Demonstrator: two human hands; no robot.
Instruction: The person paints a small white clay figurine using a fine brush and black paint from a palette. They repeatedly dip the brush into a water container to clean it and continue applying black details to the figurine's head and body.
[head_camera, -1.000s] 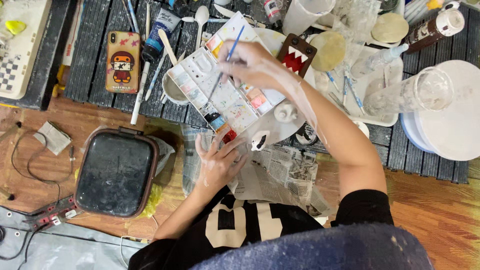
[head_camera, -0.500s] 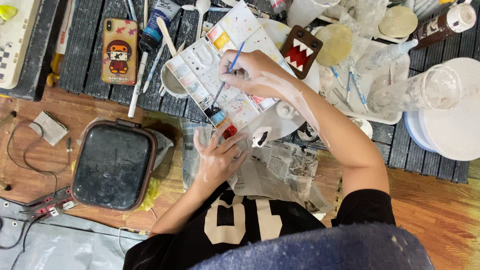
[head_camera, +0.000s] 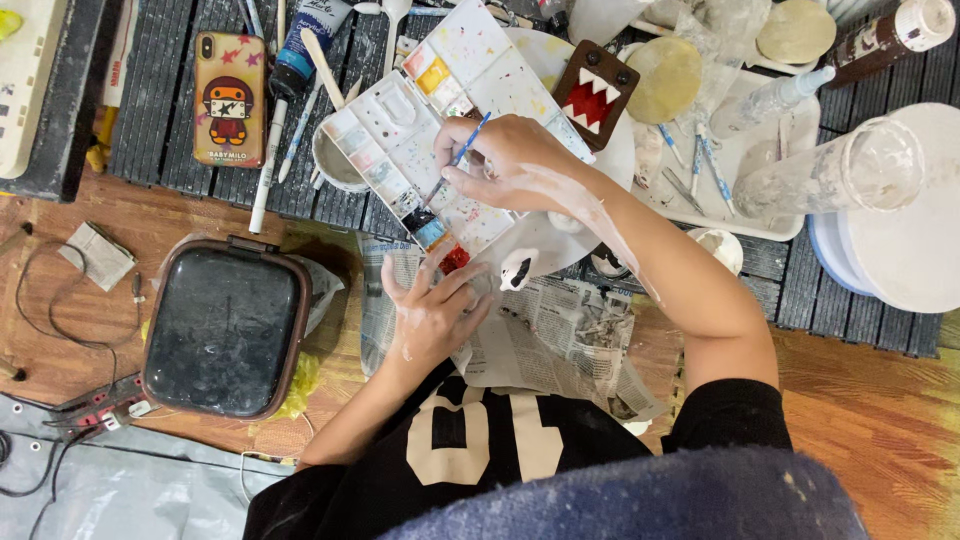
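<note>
Head camera: right hand (head_camera: 515, 160) pinches a thin paintbrush (head_camera: 455, 163), tip dipped in the paint palette (head_camera: 440, 130); left hand (head_camera: 432, 310), fingers spread, steadies the palette's near edge over newspaper (head_camera: 560, 330).

The white plate (head_camera: 915, 215) runs off the right edge, and the right hand (head_camera: 510, 160) hides part of the paint palette (head_camera: 440, 120).

A thin blue-handled paintbrush (head_camera: 457, 160) tilts, bristles down, into a white, paint-spattered watercolour palette (head_camera: 440, 120) lying open and diagonal.
</note>
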